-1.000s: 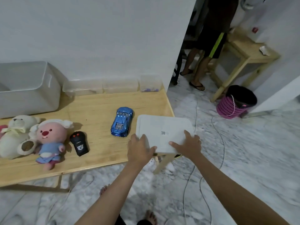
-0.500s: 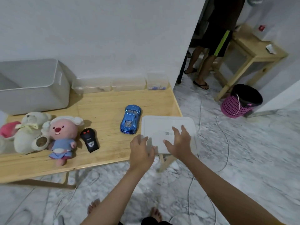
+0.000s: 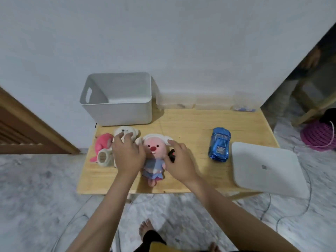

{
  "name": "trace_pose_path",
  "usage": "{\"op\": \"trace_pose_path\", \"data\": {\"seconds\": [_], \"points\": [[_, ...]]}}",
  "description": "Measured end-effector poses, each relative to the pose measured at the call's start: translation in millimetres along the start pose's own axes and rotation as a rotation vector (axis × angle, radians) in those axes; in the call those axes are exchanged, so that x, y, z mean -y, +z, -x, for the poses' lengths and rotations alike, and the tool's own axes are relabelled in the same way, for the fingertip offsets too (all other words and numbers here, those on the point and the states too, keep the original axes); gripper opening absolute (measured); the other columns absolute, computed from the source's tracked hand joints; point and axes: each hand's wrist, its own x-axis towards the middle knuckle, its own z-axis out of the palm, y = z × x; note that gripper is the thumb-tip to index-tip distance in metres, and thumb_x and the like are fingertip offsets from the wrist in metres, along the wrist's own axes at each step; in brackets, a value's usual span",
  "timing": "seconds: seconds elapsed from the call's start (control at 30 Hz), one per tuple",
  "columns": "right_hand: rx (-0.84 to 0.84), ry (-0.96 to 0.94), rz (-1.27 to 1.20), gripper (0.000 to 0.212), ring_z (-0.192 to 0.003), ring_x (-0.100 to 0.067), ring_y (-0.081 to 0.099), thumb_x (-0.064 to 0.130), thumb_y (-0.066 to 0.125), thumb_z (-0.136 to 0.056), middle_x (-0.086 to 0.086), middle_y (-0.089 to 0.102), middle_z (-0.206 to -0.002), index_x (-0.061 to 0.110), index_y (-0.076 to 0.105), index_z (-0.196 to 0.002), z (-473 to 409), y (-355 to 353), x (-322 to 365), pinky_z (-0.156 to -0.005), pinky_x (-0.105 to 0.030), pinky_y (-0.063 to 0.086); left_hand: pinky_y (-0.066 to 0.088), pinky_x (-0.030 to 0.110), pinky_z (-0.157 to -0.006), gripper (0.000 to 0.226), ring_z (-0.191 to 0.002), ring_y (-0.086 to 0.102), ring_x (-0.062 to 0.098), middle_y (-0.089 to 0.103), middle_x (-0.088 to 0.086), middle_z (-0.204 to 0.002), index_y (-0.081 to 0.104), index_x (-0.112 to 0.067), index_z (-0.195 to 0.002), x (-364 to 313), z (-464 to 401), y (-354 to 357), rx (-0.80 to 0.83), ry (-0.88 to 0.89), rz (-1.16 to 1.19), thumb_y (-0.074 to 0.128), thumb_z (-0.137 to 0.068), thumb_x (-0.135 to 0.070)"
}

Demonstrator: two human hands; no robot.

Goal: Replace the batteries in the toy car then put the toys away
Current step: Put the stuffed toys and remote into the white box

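Both hands off white flat lid (image 3: 269, 171), now over plush toys. Left hand (image 3: 127, 155) spread on cream bear (image 3: 125, 132); right hand (image 3: 179, 160) fingers loosely curved beside pink doll (image 3: 154, 151). Soft, light: squeeze body.

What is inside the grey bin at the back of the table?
The grey bin looks empty: its far and left inner walls and a strip of floor show bare. The near wall hides the front of the floor, so something small lying there cannot be ruled out.
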Motion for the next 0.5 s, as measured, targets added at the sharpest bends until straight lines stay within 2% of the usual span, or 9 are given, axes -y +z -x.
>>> {"op": "trace_pose_path", "data": {"seconds": [0.1, 0.17, 0.23, 0.3, 0.4, 0.5], "points": [[0.127, 0.098, 0.11, 0.071, -0.113, -0.028, 0.054, 0.03, 0.061, -0.086, -0.013, 0.028, -0.144, 0.031, 0.024, -0.147, -13, 32, 21, -0.087, -0.028, 0.046, 0.038, 0.047, -0.099, 0.057, -0.119, 0.041, 0.042, 0.042, 0.023, -0.13, 0.048, -0.011, -0.132, 34, -44, -12, 0.276, -0.108, -0.131, 0.066, -0.079, -0.02], [0.182, 0.151, 0.178, 0.077, -0.097, -0.03, 0.061, 0.038, 0.059, -0.087, -0.016, 0.018, -0.147, 0.04, 0.013, -0.147, -20, 48, 26, -0.074, -0.032, 0.051, 0.04, 0.045, -0.096, 0.063, -0.118, 0.043, 0.041, 0.041, 0.021, -0.132, 0.038, -0.02, -0.14, 43, -62, -9, 0.468, -0.075, -0.279, 0.062, -0.083, -0.027], [0.172, 0.196, 0.188, 0.077, -0.088, -0.029, 0.063, 0.041, 0.06, -0.086, -0.014, 0.018, -0.146, 0.045, 0.011, -0.146, -24, 59, 29, -0.062, -0.029, 0.047, 0.044, 0.044, -0.095, 0.069, -0.117, 0.046, 0.04, 0.036, 0.021, -0.135, 0.027, -0.028, -0.146, 47, -71, -3, 0.591, -0.042, -0.359, 0.058, -0.085, -0.033], [0.115, 0.23, 0.157, 0.074, -0.091, -0.027, 0.062, 0.038, 0.063, -0.086, -0.011, 0.024, -0.142, 0.044, 0.017, -0.144, -27, 65, 29, -0.063, -0.026, 0.044, 0.046, 0.041, -0.092, 0.069, -0.112, 0.05, 0.039, 0.032, 0.022, -0.135, 0.022, -0.033, -0.147, 50, -75, 5, 0.643, -0.043, -0.369, 0.055, -0.086, -0.036], [0.035, 0.206, 0.095, 0.068, -0.098, -0.027, 0.06, 0.035, 0.07, -0.08, -0.014, 0.033, -0.135, 0.038, 0.033, -0.138, -28, 69, 26, -0.073, -0.027, 0.05, 0.048, 0.04, -0.087, 0.067, -0.103, 0.052, 0.039, 0.03, 0.022, -0.131, 0.023, -0.038, -0.146, 53, -77, 11, 0.64, -0.045, -0.36, 0.054, -0.086, -0.036], [0.021, 0.208, 0.108, 0.066, -0.088, -0.025, 0.059, 0.033, 0.073, -0.075, -0.018, 0.039, -0.128, 0.033, 0.04, -0.132, -32, 68, 23, -0.07, -0.024, 0.049, 0.045, 0.041, -0.093, 0.064, -0.103, 0.049, 0.04, 0.034, 0.02, -0.126, 0.03, -0.036, -0.143, 55, -78, 8, 0.577, -0.029, -0.31, 0.055, -0.085, -0.03]]}}
